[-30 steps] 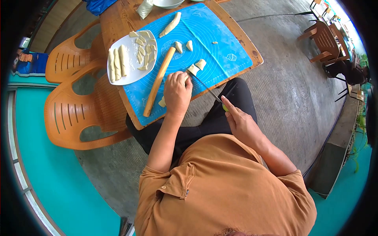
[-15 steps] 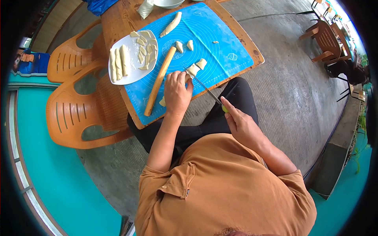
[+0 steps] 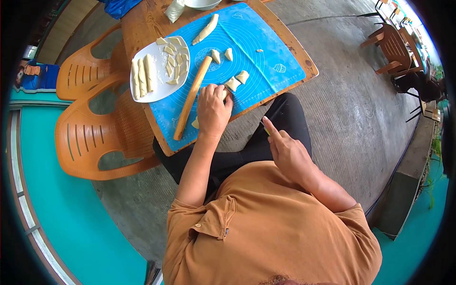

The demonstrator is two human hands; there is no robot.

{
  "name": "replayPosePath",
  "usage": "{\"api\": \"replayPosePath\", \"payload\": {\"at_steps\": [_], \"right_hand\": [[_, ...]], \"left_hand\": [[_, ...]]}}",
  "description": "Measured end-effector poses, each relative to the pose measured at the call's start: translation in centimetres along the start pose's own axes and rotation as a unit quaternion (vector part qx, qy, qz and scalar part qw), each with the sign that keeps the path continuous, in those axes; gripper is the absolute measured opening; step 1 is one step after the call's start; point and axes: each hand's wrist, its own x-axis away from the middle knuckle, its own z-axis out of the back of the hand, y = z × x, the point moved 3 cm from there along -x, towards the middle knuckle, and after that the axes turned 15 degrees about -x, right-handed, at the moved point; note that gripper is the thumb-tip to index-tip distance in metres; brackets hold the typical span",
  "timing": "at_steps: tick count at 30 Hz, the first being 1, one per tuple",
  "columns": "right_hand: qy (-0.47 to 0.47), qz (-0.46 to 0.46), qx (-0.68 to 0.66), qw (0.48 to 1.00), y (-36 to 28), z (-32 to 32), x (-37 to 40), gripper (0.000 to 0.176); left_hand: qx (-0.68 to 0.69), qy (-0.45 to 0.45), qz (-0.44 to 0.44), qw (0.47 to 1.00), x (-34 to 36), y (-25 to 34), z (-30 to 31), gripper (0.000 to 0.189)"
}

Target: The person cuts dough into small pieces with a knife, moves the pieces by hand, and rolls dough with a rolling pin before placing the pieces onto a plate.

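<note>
Head view. Left hand [image 3: 214,108] at near edge of blue mat [image 3: 280,53], fingers curled over a dough piece [image 3: 225,95], gripping it against the mat; most of the piece is hidden. Right hand [image 3: 289,148] farther right and nearer the body, off the table, closed around the green handle of a knife [image 3: 267,129], index finger extended along it; blade hard to make out, apart from the dough.

Two cut pieces [image 3: 232,84] lie just right of the left hand, side by side. Two small lumps [image 3: 229,54] mid-mat, beyond them. Long dough roll [image 3: 205,30] at far left of mat. Wooden rod [image 3: 192,99] slants just left of the left hand. White plate [image 3: 161,91] left of the rod: three dough rolls [image 3: 142,76] on its left, small slices on its right.
</note>
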Motion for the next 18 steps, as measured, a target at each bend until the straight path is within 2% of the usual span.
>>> {"api": "replayPosePath", "payload": {"at_steps": [6,8,18], "right_hand": [[-0.016,-0.033,0.03,0.999,-0.5,0.5,0.1,0.06],[0.001,-0.005,0.015,1.0,-0.1,0.1,-0.2,0.061],[0.012,-0.01,0.006,1.0,0.1,0.3,-0.8,0.06]], "left_hand": [[0.0,0.012,-0.004,1.0,0.1,-0.1,-0.1,0.026],[-0.002,0.01,-0.001,1.0,0.1,0.1,-0.1,0.026],[0.005,0.02,0.006,1.0,0.2,0.0,-0.1,0.025]]}}
